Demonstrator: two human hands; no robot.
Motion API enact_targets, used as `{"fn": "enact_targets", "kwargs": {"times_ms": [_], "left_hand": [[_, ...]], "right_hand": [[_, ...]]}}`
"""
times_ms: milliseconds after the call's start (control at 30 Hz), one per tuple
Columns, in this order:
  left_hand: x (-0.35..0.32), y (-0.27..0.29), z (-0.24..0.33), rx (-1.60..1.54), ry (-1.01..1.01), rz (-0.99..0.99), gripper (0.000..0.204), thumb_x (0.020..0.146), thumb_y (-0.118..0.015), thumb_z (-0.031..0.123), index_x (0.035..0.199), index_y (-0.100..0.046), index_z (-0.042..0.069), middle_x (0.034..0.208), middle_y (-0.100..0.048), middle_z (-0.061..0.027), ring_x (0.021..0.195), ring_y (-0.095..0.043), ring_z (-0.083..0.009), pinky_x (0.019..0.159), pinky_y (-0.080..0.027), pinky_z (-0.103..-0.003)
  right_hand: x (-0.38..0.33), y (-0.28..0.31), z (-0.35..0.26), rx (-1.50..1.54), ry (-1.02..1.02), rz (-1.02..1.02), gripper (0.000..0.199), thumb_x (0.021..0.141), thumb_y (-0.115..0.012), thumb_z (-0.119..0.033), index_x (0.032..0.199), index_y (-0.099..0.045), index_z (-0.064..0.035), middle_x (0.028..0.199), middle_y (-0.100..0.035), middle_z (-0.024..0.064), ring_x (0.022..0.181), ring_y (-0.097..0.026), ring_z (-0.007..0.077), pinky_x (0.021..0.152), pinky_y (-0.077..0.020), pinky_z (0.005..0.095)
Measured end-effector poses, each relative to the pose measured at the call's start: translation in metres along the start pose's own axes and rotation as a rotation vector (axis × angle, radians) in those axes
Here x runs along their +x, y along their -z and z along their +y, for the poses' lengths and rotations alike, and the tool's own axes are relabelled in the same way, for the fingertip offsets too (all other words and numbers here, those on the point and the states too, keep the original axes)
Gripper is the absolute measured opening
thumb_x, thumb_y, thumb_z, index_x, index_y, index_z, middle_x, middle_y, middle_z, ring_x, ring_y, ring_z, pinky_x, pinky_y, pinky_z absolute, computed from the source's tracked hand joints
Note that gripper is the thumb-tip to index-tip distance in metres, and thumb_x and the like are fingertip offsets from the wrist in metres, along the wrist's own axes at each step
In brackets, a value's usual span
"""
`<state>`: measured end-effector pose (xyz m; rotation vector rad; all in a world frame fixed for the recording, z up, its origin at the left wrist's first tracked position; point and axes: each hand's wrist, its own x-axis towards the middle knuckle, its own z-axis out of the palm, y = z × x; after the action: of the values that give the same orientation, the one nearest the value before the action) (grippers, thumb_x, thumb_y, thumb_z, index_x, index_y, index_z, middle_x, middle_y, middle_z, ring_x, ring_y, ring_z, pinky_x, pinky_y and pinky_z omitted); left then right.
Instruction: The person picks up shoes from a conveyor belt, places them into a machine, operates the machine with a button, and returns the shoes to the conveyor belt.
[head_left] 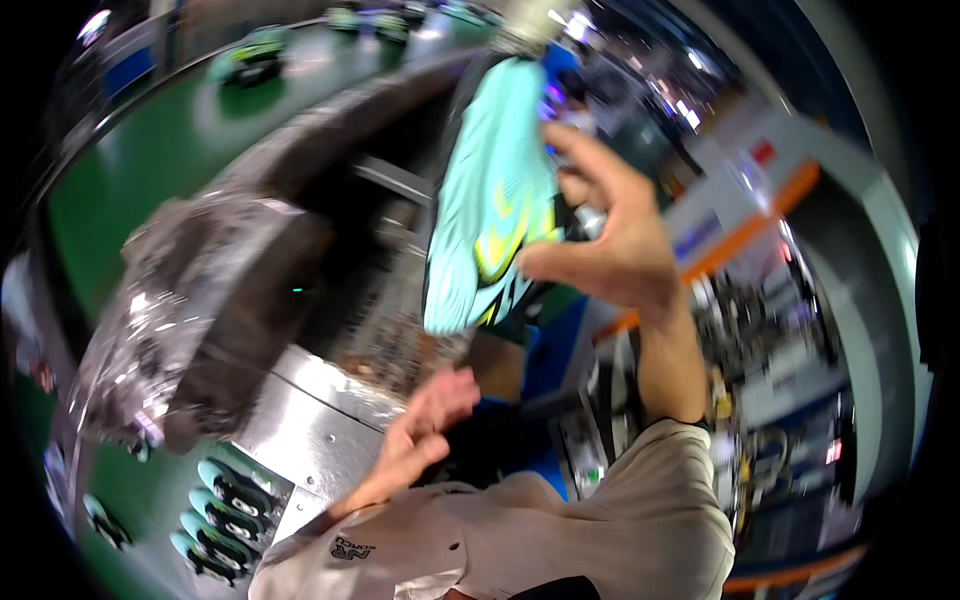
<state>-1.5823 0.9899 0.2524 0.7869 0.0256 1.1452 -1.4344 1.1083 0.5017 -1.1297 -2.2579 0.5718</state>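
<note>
A mint-green shoe upper (pixel 490 190) with yellow and black patches hangs upright in front of me. Its upper end meets a pale, post-like piece (pixel 530 28), blurred by motion. My right hand (pixel 620 235) grips the shoe from the right, with the thumb on the yellow patch and the fingers reaching behind the edge. Below the shoe and apart from it, my left hand (pixel 425 430) holds nothing, its fingers loosely apart.
At left, crumpled clear plastic wraps a bulky machine part (pixel 190 320) beside a metal plate (pixel 310 420). Several similar shoes (pixel 225 520) stand on the green surface at lower left. Another shoe (pixel 250 58) lies on the green belt (pixel 130 190). A grey machine with an orange edge (pixel 745 225) stands at right.
</note>
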Motion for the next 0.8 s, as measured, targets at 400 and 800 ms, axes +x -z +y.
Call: {"fn": "enact_targets", "kwargs": {"times_ms": [400,800], "left_hand": [[0.121,-0.156,-0.234,0.112,0.443,0.059,0.048,0.085,-0.058,0.011,0.129,-0.041,-0.001,0.115,-0.057,-0.0102,0.1,-0.057,-0.0175,0.089,-0.044,-0.03],[0.087,-0.325,-0.488,0.301,0.892,-0.52,0.062,0.089,-0.057,0.024,0.138,-0.028,-0.003,0.134,-0.043,-0.0132,0.121,-0.043,-0.0186,0.1,-0.033,-0.029]], "right_hand": [[-0.384,-0.011,0.157,0.268,-0.561,1.009,0.06,0.069,-0.073,-0.014,0.121,-0.045,-0.0027,0.097,-0.056,0.0051,0.087,-0.053,0.0112,0.079,-0.044,0.0258],[-0.693,0.027,0.165,0.266,-0.719,1.885,0.059,0.063,-0.07,0.005,0.118,-0.049,-0.0036,0.109,-0.055,0.0057,0.095,-0.054,0.0135,0.084,-0.045,0.0275]]}}
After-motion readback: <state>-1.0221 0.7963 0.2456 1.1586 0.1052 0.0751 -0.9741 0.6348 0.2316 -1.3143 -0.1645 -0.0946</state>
